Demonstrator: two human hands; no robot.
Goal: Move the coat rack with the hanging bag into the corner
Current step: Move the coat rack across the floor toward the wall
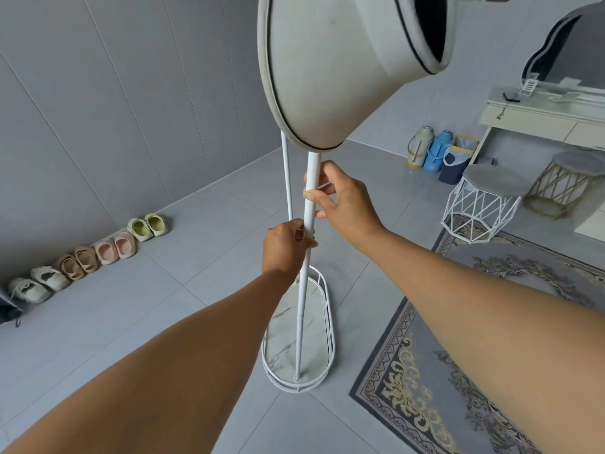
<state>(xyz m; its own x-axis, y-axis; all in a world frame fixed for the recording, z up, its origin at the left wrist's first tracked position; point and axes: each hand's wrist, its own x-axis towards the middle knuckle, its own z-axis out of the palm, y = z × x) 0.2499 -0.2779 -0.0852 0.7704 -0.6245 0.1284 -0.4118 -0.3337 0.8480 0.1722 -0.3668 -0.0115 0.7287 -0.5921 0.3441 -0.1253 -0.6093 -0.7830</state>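
Observation:
A white coat rack point(300, 322) with two thin poles stands on an oval marble-patterned base point(296, 352) with a wire rim, on the grey tiled floor. A beige bag point(334, 67) with dark piping hangs from its top and hides the upper poles. My left hand point(284, 249) is closed around the nearer pole at mid height. My right hand point(343, 199) grips the same pole just above it, under the bag. The room corner lies beyond the rack, where two grey walls meet.
A row of shoes point(98, 253) lines the left wall. A patterned rug point(474, 355) lies to the right. Two wire stools point(481, 204), a dressing table point(540, 116), flasks point(425, 152) and a small bin point(456, 162) stand at the right.

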